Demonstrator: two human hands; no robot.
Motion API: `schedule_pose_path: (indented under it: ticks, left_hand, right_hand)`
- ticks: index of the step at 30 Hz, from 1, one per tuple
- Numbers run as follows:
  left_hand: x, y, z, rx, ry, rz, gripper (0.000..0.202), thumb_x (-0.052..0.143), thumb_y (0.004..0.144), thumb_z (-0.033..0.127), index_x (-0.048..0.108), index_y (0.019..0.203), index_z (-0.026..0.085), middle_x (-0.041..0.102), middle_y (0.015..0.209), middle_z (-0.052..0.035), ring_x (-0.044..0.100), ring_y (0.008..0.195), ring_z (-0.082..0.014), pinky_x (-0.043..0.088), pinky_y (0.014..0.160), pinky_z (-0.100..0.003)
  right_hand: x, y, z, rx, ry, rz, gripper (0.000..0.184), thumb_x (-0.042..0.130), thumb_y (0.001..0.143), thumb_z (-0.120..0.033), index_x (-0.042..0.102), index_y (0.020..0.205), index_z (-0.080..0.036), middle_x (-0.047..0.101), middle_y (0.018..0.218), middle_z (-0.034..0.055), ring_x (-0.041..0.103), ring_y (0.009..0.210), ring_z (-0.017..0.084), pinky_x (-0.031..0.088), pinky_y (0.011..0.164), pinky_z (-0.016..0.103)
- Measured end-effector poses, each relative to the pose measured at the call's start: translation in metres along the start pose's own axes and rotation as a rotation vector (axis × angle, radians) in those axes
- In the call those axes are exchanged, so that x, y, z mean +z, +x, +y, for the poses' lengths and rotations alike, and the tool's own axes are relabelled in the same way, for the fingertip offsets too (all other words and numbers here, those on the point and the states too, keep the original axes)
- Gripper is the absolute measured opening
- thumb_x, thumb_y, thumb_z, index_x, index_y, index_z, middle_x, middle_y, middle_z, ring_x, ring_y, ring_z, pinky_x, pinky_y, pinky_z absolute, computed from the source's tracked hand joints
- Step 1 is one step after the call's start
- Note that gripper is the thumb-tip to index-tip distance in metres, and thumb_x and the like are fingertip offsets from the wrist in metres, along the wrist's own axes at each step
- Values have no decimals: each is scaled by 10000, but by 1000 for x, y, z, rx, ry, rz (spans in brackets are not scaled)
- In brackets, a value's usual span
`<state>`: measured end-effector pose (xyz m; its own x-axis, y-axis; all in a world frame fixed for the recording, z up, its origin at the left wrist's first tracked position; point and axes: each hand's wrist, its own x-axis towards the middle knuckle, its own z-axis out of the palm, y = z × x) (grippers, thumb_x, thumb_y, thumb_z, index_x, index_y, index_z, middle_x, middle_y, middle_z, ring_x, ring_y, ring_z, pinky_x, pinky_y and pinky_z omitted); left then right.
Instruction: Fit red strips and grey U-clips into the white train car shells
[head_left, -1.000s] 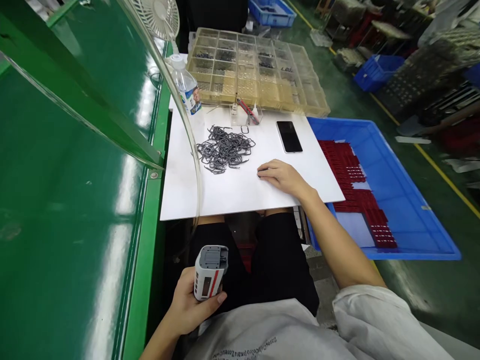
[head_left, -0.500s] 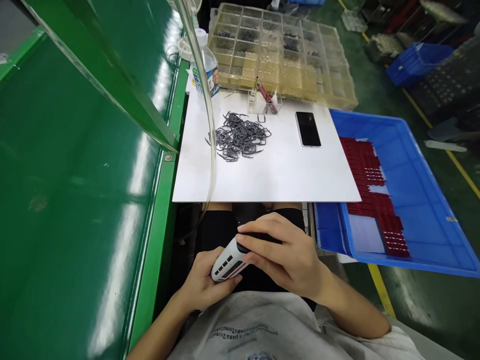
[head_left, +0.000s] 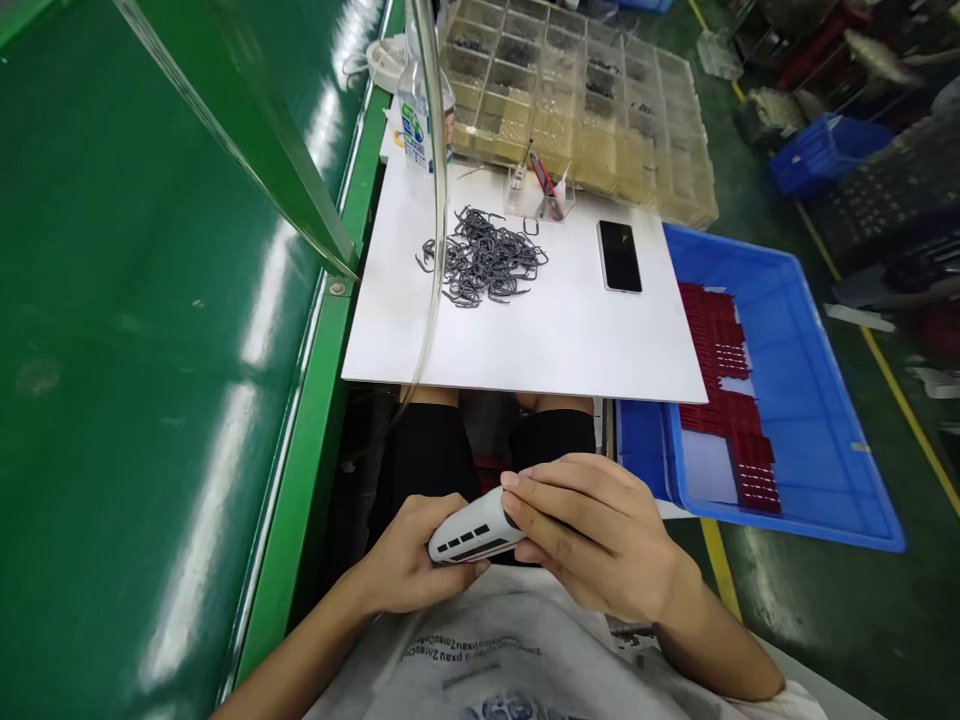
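Note:
Over my lap, below the front edge of the white board (head_left: pixel 525 360), I hold a white plastic housing (head_left: pixel 466 530) with a row of black slots on its side. My left hand (head_left: pixel 409 560) is closed around its left end, thumb along the near side. The fingers of my right hand (head_left: pixel 607 530) lie together over the right end, which is dark and mostly covered by them. What kind of device it is cannot be made out. On the board lies a pile of thin dark grey rings (head_left: pixel 487 258), with a single squarish ring (head_left: pixel 531 227) beside it.
A phone (head_left: pixel 619 256), a small clear box of tools (head_left: pixel 536 200) and a plastic bottle (head_left: pixel 420 120) stand on the board. Behind is a compartment tray (head_left: pixel 577 150). A blue bin (head_left: pixel 817 400) with red parts is at right. A clear tube (head_left: pixel 437 230) hangs in front.
The white housing has turned flatter, its right end lower. My right hand has shifted slightly right and down with it. My view has also moved a little.

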<state>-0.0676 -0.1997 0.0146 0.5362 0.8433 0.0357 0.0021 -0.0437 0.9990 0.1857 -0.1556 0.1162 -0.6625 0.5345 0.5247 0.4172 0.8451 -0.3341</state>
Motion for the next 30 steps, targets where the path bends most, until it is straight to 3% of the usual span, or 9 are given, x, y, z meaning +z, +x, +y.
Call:
schedule_pose_path:
  ticks: [6,13,17,22,27,30]
  left_hand:
    - [2,1,4,-105,-110,-141,210,828,900,256,630,891,189,538,720,70,477,606,-84,351,572,-222]
    - [5,2,10,-175,-181,-209,245,851,904,300,636,883,184,509,706,73,431,599,-82,322,560,-220]
    - [6,5,13,-209,-179,-234,206,812,929,294,642,892,183,504,719,66,438,615,-94,330,576,-230]
    - [9,6,16,-222,-123,-208,187,795,955,326,676,919,186,483,720,62,430,616,-105,333,589,-245]
    - [11,6,14,-249,-157,-276,222,820,939,341,671,905,180,505,723,53,434,617,-107,337,577,-250]
    - [13,5,11,-240,-137,-234,183,784,964,311,657,927,184,507,749,53,450,633,-108,347,591,-251]
  right_hand:
    - [-6,-15,3,-58,-11,3,342,576,1192,-322,812,1239,-79,877,1127,109,786,1116,207,691,957,382]
    - [-14,-25,-11,62,-74,-47,248,617,1125,-182,802,1242,-67,862,1155,140,775,1092,223,673,844,374]
    - [-9,-30,-9,14,-95,6,227,672,1046,-111,806,1220,-54,854,1153,160,778,1065,234,702,834,364]
    - [-6,-34,0,95,38,49,335,651,1030,-113,763,1337,-38,848,1131,184,785,1063,286,744,787,433]
    - [-9,-41,2,-2,33,38,256,655,1065,-153,796,1212,1,857,1102,176,783,1032,245,737,807,373]
    - [-4,-43,-1,68,30,58,284,664,1042,-107,777,1276,8,845,1150,199,781,1083,265,749,849,388]
